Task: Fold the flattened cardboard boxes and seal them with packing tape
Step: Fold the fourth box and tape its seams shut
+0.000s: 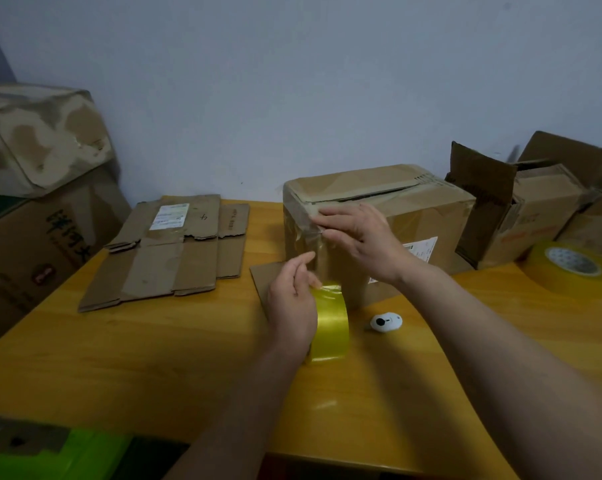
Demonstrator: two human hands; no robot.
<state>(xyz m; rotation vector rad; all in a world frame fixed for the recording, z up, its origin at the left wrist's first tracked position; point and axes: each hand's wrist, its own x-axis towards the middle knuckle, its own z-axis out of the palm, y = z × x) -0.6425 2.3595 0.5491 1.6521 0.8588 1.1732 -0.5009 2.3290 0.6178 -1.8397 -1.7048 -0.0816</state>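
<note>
A folded cardboard box [420, 209] stands on the yellow wooden table [136, 358], its top seam slightly gaping. My right hand [358, 233] presses flat on the box's near left corner, over a strip of clear tape. My left hand [292, 303] grips a yellow tape roll [330, 323] just below that corner, and the tape runs up from the roll to the box. A loose bottom flap [263, 275] sticks out beside my left hand. Flattened cardboard boxes [175, 251] lie to the left on the table.
A small white cutter [385, 322] lies on the table right of the roll. A larger yellow tape roll [569, 268] sits at the far right. Open boxes [534, 206] crowd the back right. Large worn boxes [40, 188] stand at the left. A green object [60, 455] sits bottom left.
</note>
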